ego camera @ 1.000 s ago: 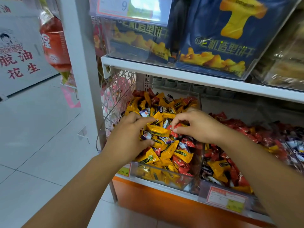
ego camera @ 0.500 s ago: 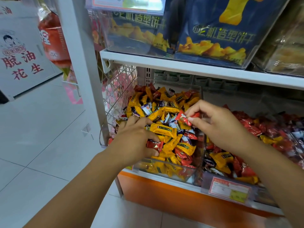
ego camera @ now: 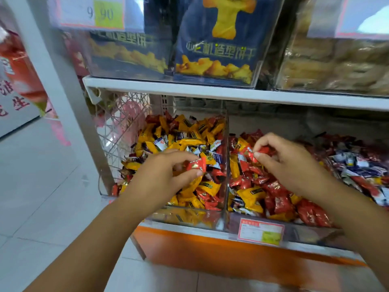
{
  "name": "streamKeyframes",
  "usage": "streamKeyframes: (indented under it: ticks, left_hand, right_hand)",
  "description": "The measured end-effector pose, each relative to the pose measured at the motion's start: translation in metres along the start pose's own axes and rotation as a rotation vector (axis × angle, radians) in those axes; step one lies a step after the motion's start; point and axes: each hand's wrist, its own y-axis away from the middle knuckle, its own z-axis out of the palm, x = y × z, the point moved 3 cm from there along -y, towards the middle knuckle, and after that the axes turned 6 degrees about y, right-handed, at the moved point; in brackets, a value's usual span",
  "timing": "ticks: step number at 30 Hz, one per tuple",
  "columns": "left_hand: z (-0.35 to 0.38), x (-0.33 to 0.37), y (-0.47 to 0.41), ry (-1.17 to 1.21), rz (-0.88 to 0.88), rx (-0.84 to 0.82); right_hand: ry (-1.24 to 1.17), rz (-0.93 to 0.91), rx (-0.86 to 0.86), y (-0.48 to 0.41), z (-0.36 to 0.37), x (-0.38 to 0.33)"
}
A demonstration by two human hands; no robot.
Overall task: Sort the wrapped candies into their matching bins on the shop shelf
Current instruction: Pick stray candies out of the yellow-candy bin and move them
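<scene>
Under the shelf point(ego camera: 231, 94) there is open room over the bins point(ego camera: 185, 217). Under it too, a clear wall point(ego camera: 227, 142) stands between the bins.

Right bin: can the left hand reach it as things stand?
Likely yes. The left hand, pinching a red candy, is just beside the clear divider, and the right bin is open on top. The right hand, pinching another candy over it, may crowd the way.

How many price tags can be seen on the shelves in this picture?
3. One price tag hangs at upper left, one at upper right, one on the front of the red candy bin. The left forearm may hide another.
</scene>
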Motion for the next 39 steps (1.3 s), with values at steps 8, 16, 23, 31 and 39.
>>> streamKeyframes:
  ticks: [8, 16, 23, 31, 39]
  left_hand:
    - [0.072, 0.061, -0.033, -0.119, 0.152, 0.061]
    - [0.05, 0.036, -0.029, 0.016, -0.002, 0.055]
    - [-0.003, -0.015, 0.019, -0.162, -0.16, -0.093]
    - [-0.009, -0.031, 0.042, -0.148, -0.136, -0.087]
    - [0.009, -0.03, 0.034, -0.098, -0.084, -0.192]
  right_hand:
    - [0.131, 0.135, -0.037, 0.009, -0.019, 0.044]
    - [0.17, 0.02, -0.036, 0.013, -0.032, 0.021]
    - [0.075, -0.26, -0.183, 0.004, -0.001, -0.054]
    - [0.48, -0.413, -0.521, -0.018, 0.058, -0.079]
    - [0.645, -0.514, -0.409, -0.021, 0.073, -0.08]
